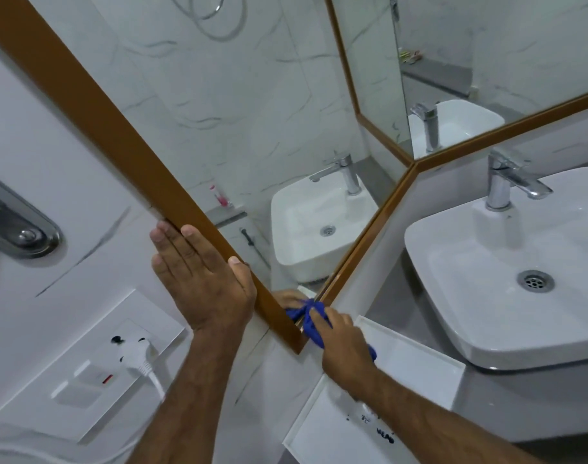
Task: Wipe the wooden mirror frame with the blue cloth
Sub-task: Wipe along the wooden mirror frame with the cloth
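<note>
The wooden mirror frame (118,139) is a brown band that runs diagonally down to a bottom corner near the centre, then up along a second edge to the right. My left hand (202,279) lies flat against the frame's left edge and the wall, fingers straight, holding nothing. My right hand (344,346) grips the blue cloth (314,324) and presses it against the frame's bottom corner. The glass just above reflects the cloth and my fingers. Part of the cloth is hidden under my palm.
A white basin (453,236) with a chrome tap (501,185) sits to the right. A white tray (413,363) lies below my right hand. On the left wall are a switch plate with a white plug (138,356) and a chrome fitting (21,226).
</note>
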Tool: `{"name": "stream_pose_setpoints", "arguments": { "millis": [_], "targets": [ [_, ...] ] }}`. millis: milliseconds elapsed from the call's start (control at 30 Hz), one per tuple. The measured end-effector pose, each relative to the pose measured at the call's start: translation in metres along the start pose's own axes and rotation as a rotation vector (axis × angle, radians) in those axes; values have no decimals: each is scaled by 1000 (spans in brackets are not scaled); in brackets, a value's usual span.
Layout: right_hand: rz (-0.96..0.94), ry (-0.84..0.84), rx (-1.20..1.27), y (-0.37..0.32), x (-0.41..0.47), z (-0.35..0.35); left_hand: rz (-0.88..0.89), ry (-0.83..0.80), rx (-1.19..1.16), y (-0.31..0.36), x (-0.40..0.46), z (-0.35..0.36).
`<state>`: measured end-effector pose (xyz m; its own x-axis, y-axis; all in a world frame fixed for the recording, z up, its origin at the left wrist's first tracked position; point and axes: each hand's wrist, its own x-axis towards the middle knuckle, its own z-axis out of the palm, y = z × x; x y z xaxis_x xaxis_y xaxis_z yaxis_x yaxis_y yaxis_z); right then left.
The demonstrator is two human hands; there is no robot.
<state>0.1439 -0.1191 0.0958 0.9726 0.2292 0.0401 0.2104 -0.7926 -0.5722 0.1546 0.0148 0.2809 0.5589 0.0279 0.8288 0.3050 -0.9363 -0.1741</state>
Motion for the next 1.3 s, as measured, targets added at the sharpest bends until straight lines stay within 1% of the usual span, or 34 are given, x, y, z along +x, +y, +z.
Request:
{"name": "stream_pose_setpoints", "arguments": {
  "millis": [67, 133, 200, 233, 267, 333, 367, 400, 433, 467, 500, 533, 567, 633, 667, 700, 800, 933, 1100, 1200, 1233, 1300],
  "targets": [
    [24, -39, 96, -7, -9, 3, 10, -9, -13, -1, 0, -1],
    [31, -6, 237, -6, -9, -10, 21, -7, -18, -2, -1, -2],
    [-11, 47, 374, -4, -2, -34, 30, 7, -25, -4, -1, -2],
    [-24, 77, 500, -4, 1, -48, 27, 10, -27, -5, -1, -2],
    [-9, 105, 702, -5, 6, -64, 32, 19, -33, -4, 0, -2],
    [41, 140, 1247, -10, 13, -97, 47, 19, -39, -4, 0, -1],
    [34, 150, 1490, -14, 19, -109, 55, 16, -41, -4, 0, -1],
    [7, 161, 1680, -18, 26, -117, 58, 13, -45, -4, 0, -1],
    [-15, 184, 1798, -25, 34, -123, 56, 12, -47, -5, 0, -1],
    [-24, 230, 1828, -33, 40, -128, 55, 10, -50, -5, 0, -1],
    [-11, 305, 1761, -45, 46, -129, 59, 12, -47, -6, 1, 0],
    [7, 409, 1587, -56, 51, -126, 64, 18, -42, -6, 1, 0],
    [5, 529, 1311, -65, 54, -119, 68, 23, -37, -6, 1, 1],
    [-40, 738, 650, -80, 56, -96, 69, 27, -27, -7, 1, 2],
    [-67, 798, 466, -85, 57, -83, 67, 29, -21, -6, 2, 2],
    [-70, 820, 402, -86, 57, -72, 60, 26, -17, -6, 2, 3],
    [-32, 779, 419, -76, 58, -50, 47, 46, -17, -4, 3, 5],
    [91, 614, 303, -42, 54, -18, 14, 59, -21, -1, 1, 6],
    [128, 492, 172, -24, 50, -5, 5, 54, -13, -2, 0, 5],
    [222, 375, 190, -15, 48, -8, 9, 31, -22, -1, -3, 4],
    [243, 314, 126, -9, 46, -10, 12, 24, -25, -1, -3, 3],
    [227, 214, -84, 2, 42, -14, 6, 14, -26, -1, -3, 2]
  ]
}}
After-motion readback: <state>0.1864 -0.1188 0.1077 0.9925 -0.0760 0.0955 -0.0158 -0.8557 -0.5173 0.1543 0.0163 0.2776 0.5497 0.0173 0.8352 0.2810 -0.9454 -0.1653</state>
